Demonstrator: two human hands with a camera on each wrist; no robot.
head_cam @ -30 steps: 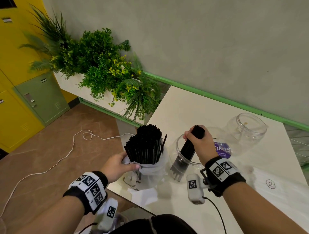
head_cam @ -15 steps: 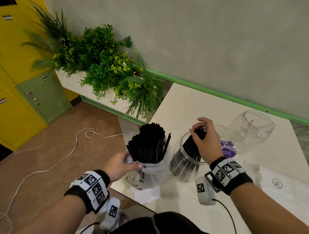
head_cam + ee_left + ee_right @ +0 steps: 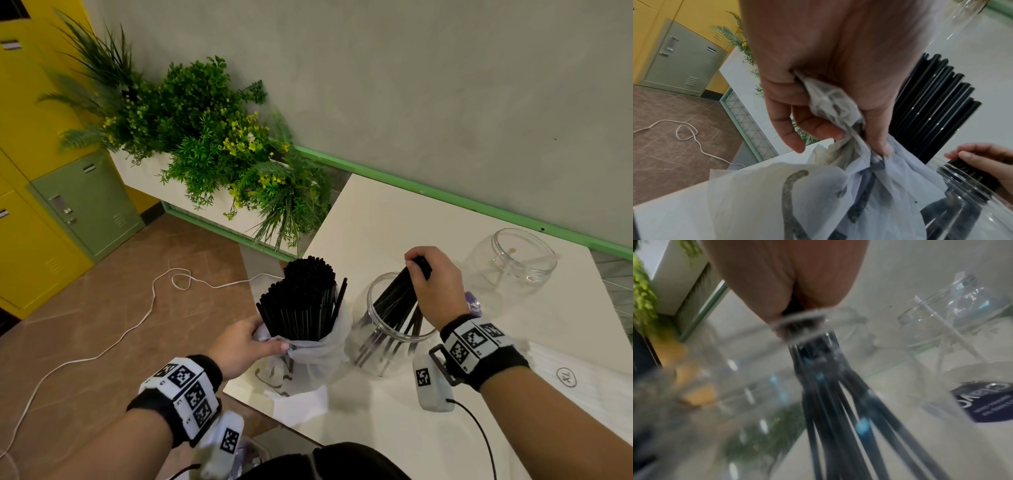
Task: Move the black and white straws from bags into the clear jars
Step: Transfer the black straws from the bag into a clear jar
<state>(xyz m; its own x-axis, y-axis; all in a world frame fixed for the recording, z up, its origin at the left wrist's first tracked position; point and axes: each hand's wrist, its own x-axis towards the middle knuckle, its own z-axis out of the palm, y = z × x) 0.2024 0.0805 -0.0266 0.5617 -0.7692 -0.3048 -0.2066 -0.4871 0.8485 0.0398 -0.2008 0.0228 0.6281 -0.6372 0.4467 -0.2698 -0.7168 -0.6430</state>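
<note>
A thin white bag (image 3: 308, 356) stands at the table's left corner with a thick bundle of black straws (image 3: 301, 298) upright in it. My left hand (image 3: 246, 346) pinches the bag's gathered top edge (image 3: 838, 105) beside that bundle. To its right stands a clear jar (image 3: 387, 342) holding a smaller bunch of black straws (image 3: 394, 308) that fan out inside (image 3: 834, 402). My right hand (image 3: 431, 284) grips the top ends of that bunch above the jar's mouth. A second clear jar (image 3: 513, 263) stands further back right; a white straw (image 3: 941, 324) shows in it in the right wrist view.
The cream table (image 3: 394, 219) meets a grey wall with a green strip. A white planter of green plants (image 3: 219, 144) stands left of the table. A white cable (image 3: 137, 315) lies on the brown floor, and yellow and green lockers (image 3: 82, 202) stand far left. White packaging (image 3: 589, 387) lies front right.
My right hand has lowered the bunch of black straws into the near jar, where they have spread out, and keeps hold of their tops. My left hand stays on the bag.
</note>
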